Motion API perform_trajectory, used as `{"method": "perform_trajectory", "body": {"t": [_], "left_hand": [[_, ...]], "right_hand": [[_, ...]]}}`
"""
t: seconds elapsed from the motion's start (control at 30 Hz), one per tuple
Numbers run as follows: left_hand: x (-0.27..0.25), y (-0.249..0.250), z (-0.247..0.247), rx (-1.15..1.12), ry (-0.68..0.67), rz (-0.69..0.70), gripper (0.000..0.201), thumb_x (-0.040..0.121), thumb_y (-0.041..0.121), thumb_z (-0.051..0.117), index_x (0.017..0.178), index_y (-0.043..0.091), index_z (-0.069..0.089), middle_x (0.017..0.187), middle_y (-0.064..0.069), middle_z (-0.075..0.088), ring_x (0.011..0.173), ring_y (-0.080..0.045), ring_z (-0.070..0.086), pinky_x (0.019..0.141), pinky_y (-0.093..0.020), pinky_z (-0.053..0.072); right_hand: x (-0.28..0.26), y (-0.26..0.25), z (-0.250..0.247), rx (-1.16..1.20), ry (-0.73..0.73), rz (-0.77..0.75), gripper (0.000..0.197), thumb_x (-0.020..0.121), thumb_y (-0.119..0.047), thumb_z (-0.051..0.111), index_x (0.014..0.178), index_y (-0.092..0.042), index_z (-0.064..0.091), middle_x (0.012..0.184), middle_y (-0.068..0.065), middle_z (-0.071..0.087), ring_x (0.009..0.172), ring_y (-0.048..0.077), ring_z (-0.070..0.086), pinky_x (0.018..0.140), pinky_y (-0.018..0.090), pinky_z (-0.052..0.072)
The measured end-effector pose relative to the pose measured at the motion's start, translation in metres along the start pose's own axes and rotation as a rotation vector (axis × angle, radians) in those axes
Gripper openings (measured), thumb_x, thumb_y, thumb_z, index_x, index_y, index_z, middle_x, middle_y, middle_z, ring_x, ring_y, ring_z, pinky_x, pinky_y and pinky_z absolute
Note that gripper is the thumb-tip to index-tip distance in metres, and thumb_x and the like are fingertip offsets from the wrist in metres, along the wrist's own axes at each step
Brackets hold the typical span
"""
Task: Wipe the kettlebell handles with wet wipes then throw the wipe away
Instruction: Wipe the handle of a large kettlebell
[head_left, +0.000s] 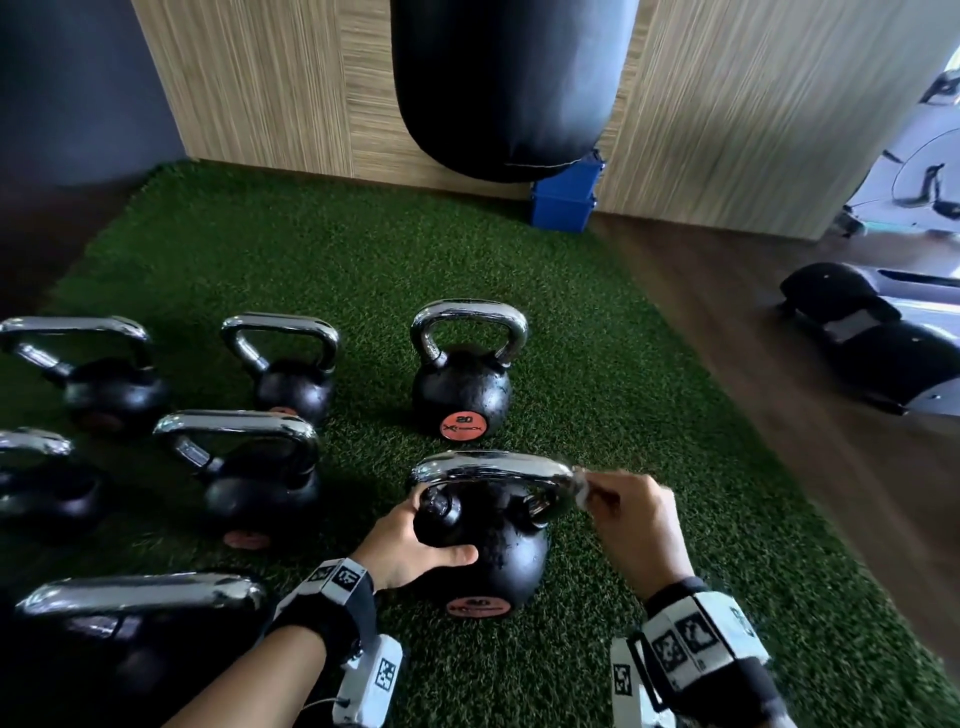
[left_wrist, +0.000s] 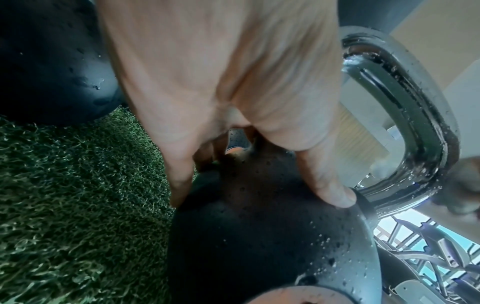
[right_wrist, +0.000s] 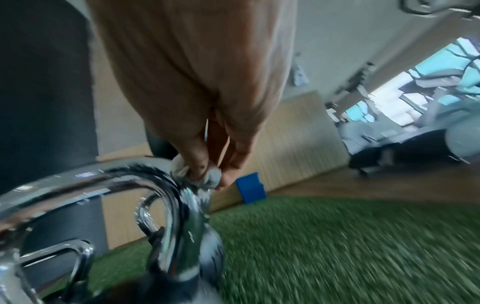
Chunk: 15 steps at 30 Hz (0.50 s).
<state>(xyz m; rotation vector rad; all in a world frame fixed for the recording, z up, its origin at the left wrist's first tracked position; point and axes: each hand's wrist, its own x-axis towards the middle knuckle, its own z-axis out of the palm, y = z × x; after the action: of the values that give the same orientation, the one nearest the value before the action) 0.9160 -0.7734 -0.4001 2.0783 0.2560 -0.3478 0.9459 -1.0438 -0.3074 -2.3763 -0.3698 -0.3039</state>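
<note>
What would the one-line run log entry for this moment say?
step: wiping handle | left hand: steadies near kettlebell body | right hand: pinches wet wipe against chrome handle, right end | surface: green turf

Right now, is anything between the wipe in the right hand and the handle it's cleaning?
Nothing visible. The right hand pinches the wet wipe directly against the right bend of the chrome handle. The left hand holds the kettlebell body, clear of that bend.

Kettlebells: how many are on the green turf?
7: one under both hands, one behind it, and five to the left. More may sit beyond the left edge.
</note>
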Motion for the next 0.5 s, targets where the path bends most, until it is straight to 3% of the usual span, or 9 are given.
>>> {"method": "perform_trajectory", "body": {"t": [0.1, 0.27, 0.37, 0.47, 0.5], "left_hand": [[0.004, -0.001, -0.001, 0.031, 0.004, -0.029, 0.075, 0.036, 0.079, 0.086, 0.099, 0.052, 0.055, 0.095, 0.036, 0.065, 0.095, 0.018, 0.056, 0.079, -0.004, 0.039], [0.003, -0.001, 0.002, 0.067, 0.038, -0.071, 0.066, 0.038, 0.08, 0.084, 0.09, 0.057, 0.05, 0.09, 0.038, 0.054, 0.085, 0.014, 0.051, 0.078, -0.01, 0.039], [-0.002, 0.002, 0.004, 0.078, 0.076, -0.046, 0.063, 0.04, 0.081, 0.082, 0.092, 0.06, 0.053, 0.086, 0.04, 0.056, 0.089, 0.009, 0.056, 0.076, -0.007, 0.038], [-0.01, 0.008, 0.004, 0.114, 0.11, -0.07, 0.065, 0.039, 0.084, 0.079, 0.093, 0.054, 0.06, 0.086, 0.031, 0.061, 0.098, -0.003, 0.062, 0.078, -0.014, 0.042], [-0.012, 0.01, 0.004, 0.146, 0.116, -0.086, 0.069, 0.042, 0.084, 0.08, 0.1, 0.05, 0.063, 0.092, 0.026, 0.064, 0.103, -0.008, 0.064, 0.08, -0.017, 0.043]], "right_hand": [[-0.002, 0.02, 0.009, 0.049, -0.087, 0.206, 0.02, 0.088, -0.014, 0.075, 0.069, -0.019, 0.077, 0.053, -0.014, 0.064, 0.044, -0.007, 0.051, 0.044, 0.009, 0.037], [-0.003, 0.035, 0.018, 0.182, -0.083, 0.221, 0.019, 0.088, -0.019, 0.074, 0.069, -0.018, 0.076, 0.052, -0.017, 0.063, 0.041, -0.003, 0.044, 0.043, 0.01, 0.034], [0.0, 0.039, 0.025, 0.247, -0.164, 0.289, 0.013, 0.088, -0.014, 0.073, 0.076, -0.016, 0.078, 0.064, -0.006, 0.072, 0.05, 0.004, 0.053, 0.05, 0.02, 0.042], [-0.005, 0.04, 0.039, 0.196, -0.261, 0.324, 0.015, 0.086, -0.011, 0.072, 0.072, -0.01, 0.076, 0.063, -0.002, 0.069, 0.049, 0.005, 0.049, 0.051, 0.02, 0.038], [-0.007, 0.038, 0.043, 0.187, -0.288, 0.341, 0.017, 0.087, -0.011, 0.071, 0.071, -0.011, 0.075, 0.062, -0.002, 0.067, 0.049, 0.006, 0.048, 0.051, 0.021, 0.037]]}}
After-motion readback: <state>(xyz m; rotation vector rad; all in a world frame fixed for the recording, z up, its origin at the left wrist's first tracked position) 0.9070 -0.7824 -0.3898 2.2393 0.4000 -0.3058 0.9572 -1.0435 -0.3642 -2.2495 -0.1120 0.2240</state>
